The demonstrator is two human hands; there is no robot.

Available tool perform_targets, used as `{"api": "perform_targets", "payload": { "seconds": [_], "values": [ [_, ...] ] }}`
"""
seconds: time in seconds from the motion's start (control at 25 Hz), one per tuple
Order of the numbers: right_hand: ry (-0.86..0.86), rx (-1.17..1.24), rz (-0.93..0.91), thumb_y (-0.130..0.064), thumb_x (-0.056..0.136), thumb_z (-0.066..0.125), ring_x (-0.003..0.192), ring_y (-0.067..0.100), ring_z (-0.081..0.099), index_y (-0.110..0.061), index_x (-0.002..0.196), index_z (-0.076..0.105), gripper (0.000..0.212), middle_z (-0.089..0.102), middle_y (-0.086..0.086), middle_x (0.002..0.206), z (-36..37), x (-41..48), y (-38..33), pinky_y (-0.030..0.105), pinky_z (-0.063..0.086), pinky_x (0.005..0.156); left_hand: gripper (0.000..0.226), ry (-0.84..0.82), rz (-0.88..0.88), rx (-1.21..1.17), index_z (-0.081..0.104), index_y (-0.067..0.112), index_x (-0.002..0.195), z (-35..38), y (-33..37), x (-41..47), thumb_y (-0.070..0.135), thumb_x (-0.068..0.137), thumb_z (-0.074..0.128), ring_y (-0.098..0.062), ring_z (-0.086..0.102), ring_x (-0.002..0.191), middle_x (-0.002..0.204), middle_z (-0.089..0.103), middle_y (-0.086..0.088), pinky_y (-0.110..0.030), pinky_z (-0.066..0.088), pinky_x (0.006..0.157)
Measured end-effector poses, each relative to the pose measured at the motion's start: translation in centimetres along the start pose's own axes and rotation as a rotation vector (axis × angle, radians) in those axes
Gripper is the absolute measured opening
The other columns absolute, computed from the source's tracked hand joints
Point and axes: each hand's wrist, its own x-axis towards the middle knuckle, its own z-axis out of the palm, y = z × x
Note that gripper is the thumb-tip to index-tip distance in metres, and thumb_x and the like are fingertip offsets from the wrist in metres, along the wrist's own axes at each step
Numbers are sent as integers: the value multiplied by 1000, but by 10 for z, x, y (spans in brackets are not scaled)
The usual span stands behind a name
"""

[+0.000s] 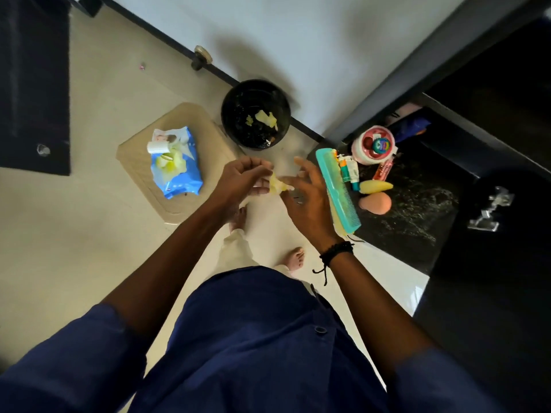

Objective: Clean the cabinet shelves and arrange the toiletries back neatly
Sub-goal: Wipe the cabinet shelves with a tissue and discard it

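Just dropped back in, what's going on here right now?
A person stands working a small yellowish wipe between both hands. The left hand pinches it, and the right hand meets it with fingers spread. The blue wipes pack lies open on a beige board. Used wipes sit in the black bin. Toiletries, including a teal comb, lie on the dark shelf.

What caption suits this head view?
Left hand pinches a yellow wipe by the open right hand near a black bin; teal comb and toiletries sit on the dark counter.
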Motion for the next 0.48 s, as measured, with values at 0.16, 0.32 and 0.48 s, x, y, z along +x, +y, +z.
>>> {"api": "perform_targets", "payload": {
  "seconds": [0.16, 0.32, 0.48],
  "values": [
    [90, 478, 468, -29, 88, 65, 100, 30, 66, -12, 100, 66, 21, 68, 18, 109, -39, -24, 25, 42, 57, 87, 17, -107, 67, 196, 64, 17, 108, 48, -8, -10, 23, 93, 57, -21, 65, 92, 101, 69, -6, -39, 54, 82],
    [174, 761, 585, -20, 90, 62, 104, 14, 67, -24, 110, 63, 20, 70, 0, 113, -78, -51, 36, 36, 54, 91, 24, -275, 126, 354, 65, 15, 115, 92, -12, -23, 20, 92, 59, -10, 67, 93, 115, 66, 0, -21, 58, 74],
    [245, 952, 723, -22, 96, 53, 102, 20, 64, -24, 102, 66, 15, 70, 4, 104, -96, -72, 45, 39, 54, 91, 42, -342, 176, 599, 62, 19, 122, 127, -21, -36, 23, 82, 72, -6, 63, 95, 120, 59, 8, -10, 53, 69]
  ]
}}
